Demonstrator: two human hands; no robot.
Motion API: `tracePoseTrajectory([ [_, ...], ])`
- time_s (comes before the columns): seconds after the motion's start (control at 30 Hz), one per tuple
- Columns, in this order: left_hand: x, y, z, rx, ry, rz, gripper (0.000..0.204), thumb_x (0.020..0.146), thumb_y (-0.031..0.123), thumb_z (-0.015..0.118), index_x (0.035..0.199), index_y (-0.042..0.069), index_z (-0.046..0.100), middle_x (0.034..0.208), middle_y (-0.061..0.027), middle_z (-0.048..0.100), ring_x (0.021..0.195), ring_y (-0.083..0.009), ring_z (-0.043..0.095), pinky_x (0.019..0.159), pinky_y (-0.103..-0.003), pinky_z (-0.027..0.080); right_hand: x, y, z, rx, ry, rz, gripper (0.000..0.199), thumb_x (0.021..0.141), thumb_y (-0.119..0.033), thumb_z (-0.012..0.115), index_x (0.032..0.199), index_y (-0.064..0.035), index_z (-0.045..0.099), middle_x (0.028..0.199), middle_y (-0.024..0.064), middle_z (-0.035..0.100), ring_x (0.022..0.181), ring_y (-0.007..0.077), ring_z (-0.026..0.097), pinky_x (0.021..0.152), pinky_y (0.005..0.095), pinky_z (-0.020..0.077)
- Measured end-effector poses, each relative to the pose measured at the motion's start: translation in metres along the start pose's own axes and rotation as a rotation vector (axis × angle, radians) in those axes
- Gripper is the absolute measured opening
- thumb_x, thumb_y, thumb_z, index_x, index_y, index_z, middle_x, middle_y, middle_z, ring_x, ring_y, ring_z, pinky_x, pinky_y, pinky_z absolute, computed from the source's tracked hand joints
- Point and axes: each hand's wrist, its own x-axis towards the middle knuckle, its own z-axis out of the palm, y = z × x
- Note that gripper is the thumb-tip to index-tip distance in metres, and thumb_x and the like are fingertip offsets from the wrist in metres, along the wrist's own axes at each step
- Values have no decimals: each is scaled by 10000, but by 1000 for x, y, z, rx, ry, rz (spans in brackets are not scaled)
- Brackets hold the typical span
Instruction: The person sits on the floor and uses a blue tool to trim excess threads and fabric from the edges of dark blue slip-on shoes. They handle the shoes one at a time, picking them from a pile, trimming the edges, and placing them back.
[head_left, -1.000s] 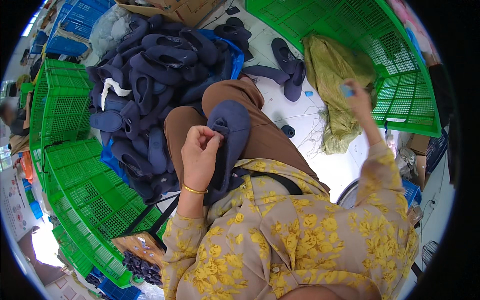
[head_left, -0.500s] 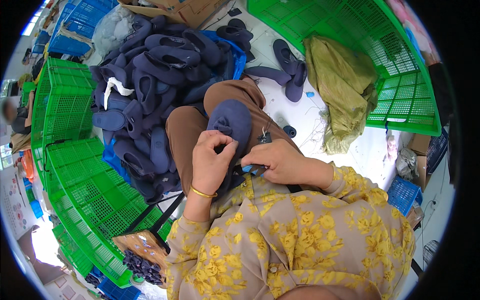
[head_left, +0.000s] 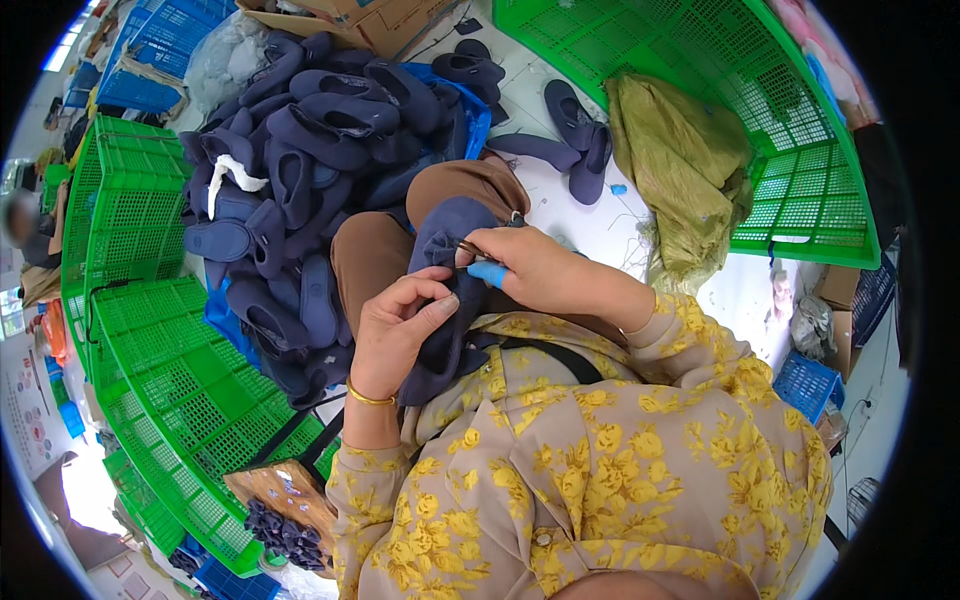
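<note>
A navy fabric shoe (head_left: pixel 455 222) lies across my lap, with a small knotted bow on its upper. My left hand (head_left: pixel 395 330) is closed at the shoe's near side, thumb and fingertips pinching at its upper; whether a thread is between them is too small to tell. Just right of the bow, my right hand (head_left: pixel 540 268) is closed round small dark metal thread snips (head_left: pixel 466 248), mostly hidden by the fingers. The snips' tips are close to the bow. Blue tape (head_left: pixel 487 272) wraps one right finger.
A large heap of navy shoes (head_left: pixel 330 120) lies at the left front on blue sheeting. Green crates (head_left: pixel 150 350) stand along the left, another green crate (head_left: pixel 800 190) at the far right. An olive sack (head_left: pixel 680 170) and a few loose shoes (head_left: pixel 590 150) lie on the white floor.
My right hand has moved up and left to the bow, bringing the snips against the shoe. My left hand has slid down and left from the bow.
</note>
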Motion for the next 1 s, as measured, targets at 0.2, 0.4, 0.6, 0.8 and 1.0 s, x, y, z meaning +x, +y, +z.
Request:
tracePoseTrajectory([
  [0.2, 0, 2, -1, 1, -31, -6, 99, 841, 8, 686, 940, 15, 680, 1198, -81, 588, 961, -76, 548, 839, -213, 446, -3, 1, -10, -208, -47, -44, 131, 801, -37, 598, 930, -22, 579, 841, 183, 643, 809, 380, 621, 677, 428, 482],
  [0.4, 0, 1, -4, 6, -52, -7, 83, 855, 11, 672, 938, 14, 674, 1202, -79, 594, 948, -69, 547, 821, -205, 443, -2, 1, -5, -182, 91, -119, 275, 743, 15, 570, 991, -89, 633, 828, 145, 652, 812, 345, 631, 696, 417, 492],
  [0.6, 2, -1, -7, -25, -37, 32, 77, 895, 25, 625, 970, 28, 645, 1135, -58, 634, 975, -85, 564, 884, -224, 437, 4, -2, -9, -176, -149, -178, 338, 756, 62, 543, 1044, -83, 645, 921, 131, 666, 884, 319, 639, 751, 363, 504],
  [0.8, 7, -7, -7, -12, -79, 31, 68, 926, 36, 583, 983, 26, 619, 1068, -41, 651, 970, -77, 566, 899, -226, 434, 4, 9, -11, -46, -133, -95, 363, 748, 109, 515, 1056, -47, 629, 967, 128, 671, 910, 284, 653, 794, 344, 506],
  [1.0, 9, -5, -6, -60, -43, 9, 49, 921, 53, 591, 954, 25, 615, 1066, -44, 657, 983, -93, 576, 924, -234, 424, 4, 7, -15, -59, -215, -102, 412, 713, 113, 518, 1058, -77, 638, 947, 128, 668, 906, 305, 647, 786, 356, 509],
])
